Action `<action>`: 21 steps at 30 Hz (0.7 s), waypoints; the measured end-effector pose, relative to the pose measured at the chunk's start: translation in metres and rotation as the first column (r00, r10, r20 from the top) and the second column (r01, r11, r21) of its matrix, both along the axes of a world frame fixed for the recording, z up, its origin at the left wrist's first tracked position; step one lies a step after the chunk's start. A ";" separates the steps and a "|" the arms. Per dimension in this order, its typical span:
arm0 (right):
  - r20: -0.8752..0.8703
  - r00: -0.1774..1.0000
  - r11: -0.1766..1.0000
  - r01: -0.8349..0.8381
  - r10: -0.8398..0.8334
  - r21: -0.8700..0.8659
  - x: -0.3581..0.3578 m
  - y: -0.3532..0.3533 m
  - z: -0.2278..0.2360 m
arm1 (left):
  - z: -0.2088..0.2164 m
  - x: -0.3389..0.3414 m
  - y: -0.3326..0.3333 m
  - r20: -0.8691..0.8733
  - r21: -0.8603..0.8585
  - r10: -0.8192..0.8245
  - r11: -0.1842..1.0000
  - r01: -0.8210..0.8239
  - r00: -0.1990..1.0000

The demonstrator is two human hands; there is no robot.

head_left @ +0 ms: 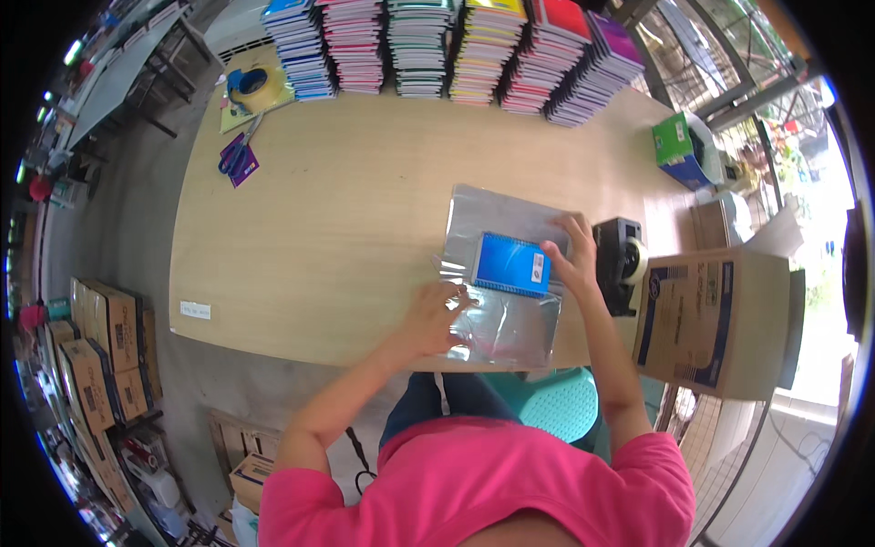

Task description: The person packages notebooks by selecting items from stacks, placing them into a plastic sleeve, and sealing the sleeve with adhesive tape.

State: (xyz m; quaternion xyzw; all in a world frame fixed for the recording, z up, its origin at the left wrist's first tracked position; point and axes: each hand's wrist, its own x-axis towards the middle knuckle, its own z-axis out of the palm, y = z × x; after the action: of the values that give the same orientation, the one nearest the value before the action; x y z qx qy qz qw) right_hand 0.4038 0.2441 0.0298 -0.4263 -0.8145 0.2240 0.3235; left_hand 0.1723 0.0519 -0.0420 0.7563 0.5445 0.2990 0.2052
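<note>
Left hand (433, 319): rests at the near left edge of the plastic, fingers loosely curved; glare hides the tips, so I cannot tell whether they pinch it.
Clear, shiny plastic sheet or bag (515, 333): lies wrinkled on the pale wood-look table (301, 246), by its near edge.
Blue rectangular coil-bound notebook (510, 263): sits on or inside the plastic, which I cannot tell; its long axis runs left to right, dipping slightly rightward. It lies up and right of the left fingers.
Right hand (576, 255): the nearer one, thumb at the notebook's far right corner, fingers spread apart over the plastic; thumb contact is unclear.
Black tape dispenser (618, 264): stands just right of that hand.
Colourful notebook stacks (419, 55): line the far edge; some tops are cut off.
</note>
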 end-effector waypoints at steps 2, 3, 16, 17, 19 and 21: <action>0.057 0.998 0.951 0.049 -0.032 -0.307 0.028 -0.051 0.005 | -0.017 0.016 -0.015 -0.098 -0.164 -0.224 0.965 0.207 0.970; 0.075 0.997 0.948 0.017 0.007 -0.319 0.040 -0.080 0.000 | -0.030 0.019 -0.015 -0.127 -0.202 -0.253 0.953 0.225 0.959; 0.262 0.958 0.987 -0.082 0.117 -0.140 0.068 -0.183 -0.067 | -0.029 0.035 0.003 -0.154 -0.278 -0.345 0.914 0.295 0.926; 0.247 0.961 0.989 -0.100 0.125 -0.112 0.065 -0.183 -0.060 | -0.028 0.032 0.008 -0.082 -0.353 -0.330 0.892 0.282 0.940; 0.219 0.965 0.989 -0.134 0.143 -0.056 0.062 -0.182 -0.052 | -0.021 0.033 0.014 -0.034 -0.490 -0.272 0.843 0.221 0.962; 0.257 0.963 0.993 -0.057 0.083 -0.104 0.079 -0.179 -0.075 | 0.007 0.050 0.025 -0.082 -0.599 -0.230 0.789 0.137 0.970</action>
State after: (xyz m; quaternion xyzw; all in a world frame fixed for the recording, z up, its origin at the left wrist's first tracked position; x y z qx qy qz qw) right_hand 0.4824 0.0655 -0.0450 -0.4380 -0.8529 0.2160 0.1845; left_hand 0.2225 0.0772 -0.0350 0.7249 0.5479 0.0362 0.4159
